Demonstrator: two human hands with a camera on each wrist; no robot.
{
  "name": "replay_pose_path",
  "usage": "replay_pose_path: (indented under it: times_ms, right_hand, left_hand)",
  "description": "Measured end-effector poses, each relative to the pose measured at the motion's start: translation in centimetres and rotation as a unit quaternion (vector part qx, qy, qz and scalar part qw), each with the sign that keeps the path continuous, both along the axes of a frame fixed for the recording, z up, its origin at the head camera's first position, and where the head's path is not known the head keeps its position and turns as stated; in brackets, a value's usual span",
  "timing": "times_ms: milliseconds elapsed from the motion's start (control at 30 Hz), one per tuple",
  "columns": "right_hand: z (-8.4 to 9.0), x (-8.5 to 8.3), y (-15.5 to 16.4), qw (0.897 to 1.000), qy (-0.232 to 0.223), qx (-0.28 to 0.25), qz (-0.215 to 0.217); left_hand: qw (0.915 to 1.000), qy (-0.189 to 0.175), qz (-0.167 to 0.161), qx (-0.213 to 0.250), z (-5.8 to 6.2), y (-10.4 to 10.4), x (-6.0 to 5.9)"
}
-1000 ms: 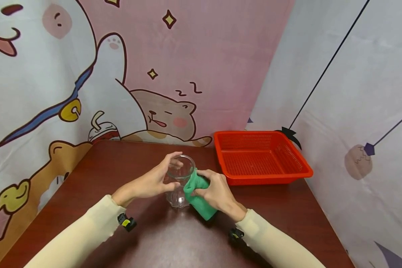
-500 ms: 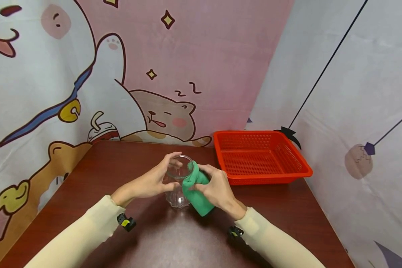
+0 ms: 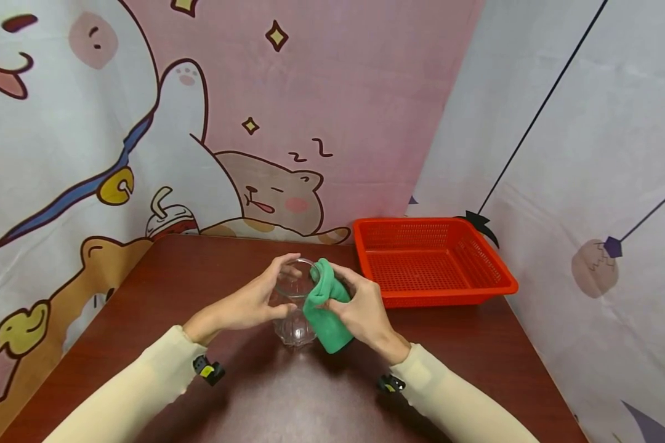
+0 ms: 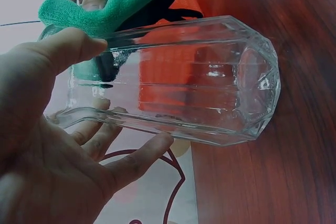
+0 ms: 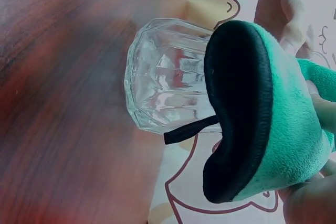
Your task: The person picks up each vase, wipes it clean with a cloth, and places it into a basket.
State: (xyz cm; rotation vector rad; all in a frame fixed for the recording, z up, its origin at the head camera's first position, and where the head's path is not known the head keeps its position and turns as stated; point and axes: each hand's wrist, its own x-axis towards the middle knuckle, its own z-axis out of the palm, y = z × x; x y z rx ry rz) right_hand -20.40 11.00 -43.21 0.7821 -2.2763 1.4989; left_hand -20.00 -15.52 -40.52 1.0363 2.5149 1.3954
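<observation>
A clear faceted glass (image 3: 295,307) stands upright on the dark wooden table (image 3: 210,394). My left hand (image 3: 255,298) grips the glass (image 4: 178,93) from the left, thumb and fingers curled round its upper wall. My right hand (image 3: 360,311) holds a green cloth (image 3: 324,307) against the right side of the glass, with the cloth's top edge folded over the rim. In the right wrist view the cloth (image 5: 273,114), green with a black backing, covers part of the glass (image 5: 168,87).
An empty orange plastic basket (image 3: 476,280) sits on the table at the back right, close to my right hand. Cartoon-printed cloth walls (image 3: 144,123) enclose the table behind and on both sides.
My right hand has slid the green cloth up the side of the glass until its top edge laps over the rim. The left hand and the glass have stayed put.
</observation>
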Motion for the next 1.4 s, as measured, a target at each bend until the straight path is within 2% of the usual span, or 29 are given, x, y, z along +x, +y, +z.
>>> replay_pose_path:
  times_ms: [167, 333, 533, 800, 1133, 1400]
  right_hand:
    - [-0.09, 0.08, -0.05, 1.0, 0.017, -0.008, 0.011]
    - [-0.21, 0.02, -0.14, 0.999, 0.031, 0.008, 0.008]
    - [-0.45, -0.05, -0.44, 1.0, 0.019, 0.014, 0.012]
    - [-0.37, 0.07, -0.59, 0.999, -0.004, -0.014, 0.035]
    - [-0.58, -0.11, -0.46, 1.0, -0.003, -0.005, 0.023]
    - [-0.56, -0.38, -0.63, 1.0, -0.001, 0.011, 0.022]
  left_hand:
    - [1.0, 0.001, -0.005, 0.003, -0.22, 0.06, -0.09]
    - [1.0, 0.005, -0.005, 0.002, -0.26, 0.08, -0.21]
    - [1.0, 0.0, -0.004, -0.002, -0.25, -0.19, -0.06]
    - [1.0, 0.005, -0.006, -0.001, -0.29, -0.25, -0.09]
    - [1.0, -0.002, -0.004, -0.004, -0.43, -0.04, -0.08]
    - [0.9999, 0.007, -0.007, -0.002, -0.21, -0.12, -0.23]
